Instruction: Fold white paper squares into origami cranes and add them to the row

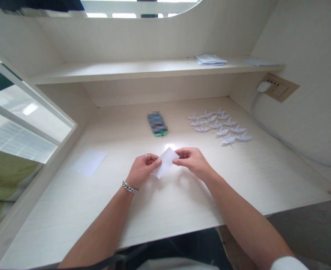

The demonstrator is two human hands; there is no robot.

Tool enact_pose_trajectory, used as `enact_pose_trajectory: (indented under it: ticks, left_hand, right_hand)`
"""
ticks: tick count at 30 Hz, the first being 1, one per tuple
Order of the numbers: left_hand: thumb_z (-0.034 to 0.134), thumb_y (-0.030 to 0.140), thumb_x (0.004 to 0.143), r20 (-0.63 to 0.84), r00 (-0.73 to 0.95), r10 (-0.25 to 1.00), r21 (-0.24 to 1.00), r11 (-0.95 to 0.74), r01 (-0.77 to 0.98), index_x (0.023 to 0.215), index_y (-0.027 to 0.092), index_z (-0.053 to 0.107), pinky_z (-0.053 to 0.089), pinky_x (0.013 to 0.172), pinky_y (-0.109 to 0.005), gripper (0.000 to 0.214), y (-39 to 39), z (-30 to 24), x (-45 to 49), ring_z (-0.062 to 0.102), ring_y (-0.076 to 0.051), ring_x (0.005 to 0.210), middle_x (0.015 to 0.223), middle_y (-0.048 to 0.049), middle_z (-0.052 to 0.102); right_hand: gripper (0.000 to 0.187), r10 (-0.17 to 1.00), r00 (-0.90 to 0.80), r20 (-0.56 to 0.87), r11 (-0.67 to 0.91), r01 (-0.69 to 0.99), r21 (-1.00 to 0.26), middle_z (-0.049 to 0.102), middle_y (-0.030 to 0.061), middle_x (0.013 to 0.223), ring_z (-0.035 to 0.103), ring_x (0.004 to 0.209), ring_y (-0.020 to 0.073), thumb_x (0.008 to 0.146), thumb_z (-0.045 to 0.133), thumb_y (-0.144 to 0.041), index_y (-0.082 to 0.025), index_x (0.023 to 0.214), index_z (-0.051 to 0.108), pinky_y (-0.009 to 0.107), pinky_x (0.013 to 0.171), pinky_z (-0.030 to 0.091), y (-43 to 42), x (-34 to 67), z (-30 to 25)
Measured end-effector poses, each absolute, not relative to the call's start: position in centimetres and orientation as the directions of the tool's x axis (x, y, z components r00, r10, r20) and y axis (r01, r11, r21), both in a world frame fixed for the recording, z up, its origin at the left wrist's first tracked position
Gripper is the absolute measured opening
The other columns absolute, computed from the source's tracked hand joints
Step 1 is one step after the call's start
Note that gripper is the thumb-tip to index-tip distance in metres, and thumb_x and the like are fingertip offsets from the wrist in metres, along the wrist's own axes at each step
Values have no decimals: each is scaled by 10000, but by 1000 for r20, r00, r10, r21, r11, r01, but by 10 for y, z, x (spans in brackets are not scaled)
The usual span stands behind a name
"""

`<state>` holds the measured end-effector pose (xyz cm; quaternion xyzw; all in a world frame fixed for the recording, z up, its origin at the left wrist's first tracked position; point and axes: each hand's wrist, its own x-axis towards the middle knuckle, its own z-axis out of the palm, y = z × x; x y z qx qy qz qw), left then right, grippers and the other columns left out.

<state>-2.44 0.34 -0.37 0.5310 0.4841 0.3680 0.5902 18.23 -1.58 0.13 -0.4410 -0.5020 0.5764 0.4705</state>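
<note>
A small white piece of paper (167, 162), turned so a corner points up, is held between my two hands above the desk. My left hand (143, 167) pinches its left side between thumb and fingers; a ring and a chain bracelet are on that hand and wrist. On the opposite side, my right hand (193, 162) grips the right corner between thumb and forefinger. Whether the paper has folds in it I cannot tell. Several white paper cranes (216, 123) stand in a group on the desk, beyond my right hand.
On the desk (171, 210) a sheet of white paper (89, 162) lies at the left. A blurred phone-like object (157, 123) lies beyond my hands. Folded papers (210, 59) rest on the shelf (126, 71). A cable (278, 138) runs from the wall socket (280, 88) down the right side.
</note>
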Motion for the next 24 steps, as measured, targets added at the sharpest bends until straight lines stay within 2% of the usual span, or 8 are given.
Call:
enact_pose_trajectory:
  ticks: [4,9,14,20,24]
  left_hand:
    - [801,352,626,-156,318,935,988,147,51,794,143,661,470,583,-240,303,1,-4,-25,619,-138,622,707,-15,694]
    - [746,378,701,-74,390,918,992,27,125,827,127,682,453,561,-228,288,-3,1,-21,611,-132,625,744,-35,697]
    - [746,369,691,-55,390,919,986,-12,166,760,117,675,431,508,-217,271,-1,8,-19,587,-123,568,659,-21,669]
    - [775,318,659,8,354,935,989,-60,135,800,119,688,466,522,-222,260,5,22,-17,625,-141,599,697,-30,702]
    - [771,301,666,23,289,957,991,-61,121,792,124,718,446,499,-197,223,4,18,-19,605,-118,570,671,-24,706]
  right_hand:
    - [305,987,-157,-36,-47,-71,-996,695,42,762,571,644,130,620,766,-272,-121,883,732,264,607,429,-18,182,5]
    - [270,980,-184,-70,-77,-29,-997,671,29,689,565,613,123,621,761,-274,-111,834,731,262,592,442,-23,179,6]
    - [242,972,-218,-87,-100,-49,-994,653,16,635,581,605,115,636,758,-275,-114,814,731,254,602,469,-22,177,3]
    - [165,969,-223,-102,-105,-3,-994,661,20,594,621,581,120,644,761,-243,-125,751,717,251,595,502,-8,174,14]
    - [222,952,-284,-113,-122,-14,-992,669,28,581,633,563,124,626,789,-274,-125,781,736,255,584,514,-2,173,13]
